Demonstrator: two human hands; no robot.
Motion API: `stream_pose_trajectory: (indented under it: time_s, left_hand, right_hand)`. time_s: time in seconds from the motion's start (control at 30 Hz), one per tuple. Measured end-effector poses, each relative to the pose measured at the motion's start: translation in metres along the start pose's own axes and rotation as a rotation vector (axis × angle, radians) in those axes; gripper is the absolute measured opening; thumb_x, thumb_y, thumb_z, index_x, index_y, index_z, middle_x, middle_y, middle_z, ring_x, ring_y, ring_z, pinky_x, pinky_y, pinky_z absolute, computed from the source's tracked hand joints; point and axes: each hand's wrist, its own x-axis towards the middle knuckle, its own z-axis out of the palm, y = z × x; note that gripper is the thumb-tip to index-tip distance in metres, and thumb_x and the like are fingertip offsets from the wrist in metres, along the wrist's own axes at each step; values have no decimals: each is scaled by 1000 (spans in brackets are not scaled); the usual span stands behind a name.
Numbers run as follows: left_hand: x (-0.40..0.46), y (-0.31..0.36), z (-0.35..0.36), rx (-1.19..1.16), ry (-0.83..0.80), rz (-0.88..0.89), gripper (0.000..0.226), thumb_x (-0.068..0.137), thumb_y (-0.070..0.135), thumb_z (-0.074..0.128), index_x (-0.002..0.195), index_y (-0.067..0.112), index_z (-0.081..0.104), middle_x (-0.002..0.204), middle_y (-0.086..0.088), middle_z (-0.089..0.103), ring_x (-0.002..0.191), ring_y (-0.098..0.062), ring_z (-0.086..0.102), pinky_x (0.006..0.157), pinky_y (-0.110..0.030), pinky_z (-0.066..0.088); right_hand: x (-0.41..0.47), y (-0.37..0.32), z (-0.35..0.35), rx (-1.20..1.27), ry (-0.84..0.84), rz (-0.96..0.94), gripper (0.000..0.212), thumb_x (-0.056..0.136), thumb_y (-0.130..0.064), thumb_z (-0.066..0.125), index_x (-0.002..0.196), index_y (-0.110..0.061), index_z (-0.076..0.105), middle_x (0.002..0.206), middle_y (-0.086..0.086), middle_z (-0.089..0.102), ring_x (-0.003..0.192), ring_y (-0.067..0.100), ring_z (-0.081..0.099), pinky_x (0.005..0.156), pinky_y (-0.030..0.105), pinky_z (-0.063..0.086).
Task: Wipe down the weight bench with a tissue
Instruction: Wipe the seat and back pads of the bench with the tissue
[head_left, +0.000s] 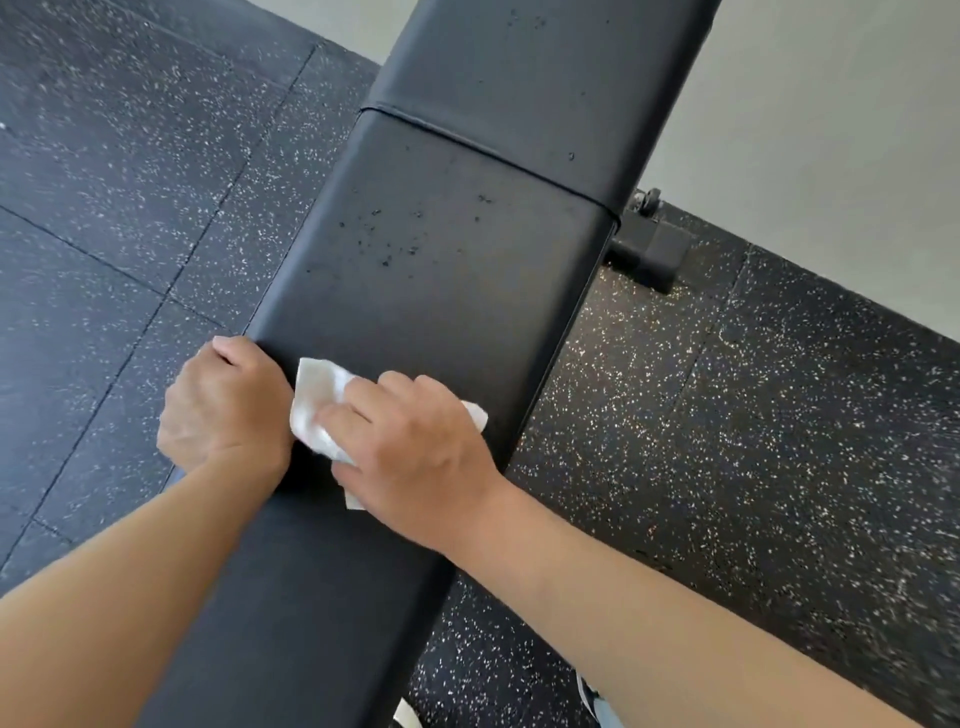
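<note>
On the black padded weight bench (441, 270), the right hand (410, 452) presses a white tissue (319, 400) flat with fingers nearly straight; most of the tissue is hidden beneath it. The left hand (223, 405) grips the bench's left edge, fingertips out of sight. Dark specks (395, 244) dot the pad beyond. The bench's near end is cut off.

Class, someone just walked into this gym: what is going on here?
A person is wiping a black padded weight bench. The right hand presses a white crumpled tissue flat on the pad, while the left hand grips the bench's left edge. Dark droplet-like specks further up the pad are not yet wiped.
</note>
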Motion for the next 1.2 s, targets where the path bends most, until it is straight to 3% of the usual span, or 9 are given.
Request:
stream_pose_trajectory:
  time_s: [0.1,0.2,0.3,0.4,0.5,0.7,0.87,1.03,1.2]
  left_hand:
    - [-1,0,-2,-4,-7,0,59,102,37,20,109,3,68,114,-29,67,105,-51,60,90,-53,42]
    - [0,0,-1,-11,-18,-2,58,102,35,19,104,3,67,108,-30,67,100,-50,60,85,-51,42]
    - [3,-3,2,-33,-26,-24,51,101,33,19,92,9,63,102,-27,68,88,-44,56,78,-46,36]
    - [4,-4,6,-47,-9,-40,41,98,32,17,77,16,49,83,-18,61,78,-36,46,74,-42,34]
    - [4,-5,8,-37,-13,-45,39,97,34,17,70,19,40,66,0,40,75,-34,44,72,-40,31]
    - [12,-9,10,16,-59,-68,37,100,28,25,70,18,44,65,0,44,71,-33,45,68,-39,31]
    - [8,-10,9,34,-21,-8,38,101,33,20,76,21,46,63,5,36,72,-33,42,70,-40,28]
    - [8,-11,10,33,7,18,41,93,41,11,76,23,43,62,8,32,71,-33,41,69,-40,29]
    - [8,-10,9,15,-3,3,43,93,42,11,81,26,49,62,7,34,70,-33,42,69,-40,29]
  right_hand:
    - [-4,21,-16,-26,-63,-42,18,83,-27,63,98,-22,71,93,-1,62,80,25,53,65,40,42]
    - [-3,73,-44,-46,150,84,25,75,-21,77,100,-19,77,89,2,67,75,30,60,62,41,50]
    - [6,115,-64,-94,243,267,23,82,-23,75,105,-20,76,89,1,64,79,27,59,63,40,52]
    - [18,103,-50,-109,325,326,17,82,-24,69,97,-17,73,83,0,59,73,26,55,59,40,49]
    - [38,51,-13,-89,294,215,15,76,-22,70,90,-17,72,79,1,57,68,26,50,57,41,44]
    - [74,-12,21,51,213,141,14,70,-5,72,76,-15,65,69,2,49,61,25,40,50,38,37]
    - [34,36,-9,-1,187,87,22,72,-14,73,93,-19,73,80,1,58,70,28,52,59,41,47]
    - [-17,106,-48,-110,307,185,18,95,-22,68,113,-22,71,84,-2,54,72,24,50,64,40,49]
    - [30,73,-22,-122,367,218,9,87,-26,72,89,-18,72,78,0,58,67,25,50,58,41,46]
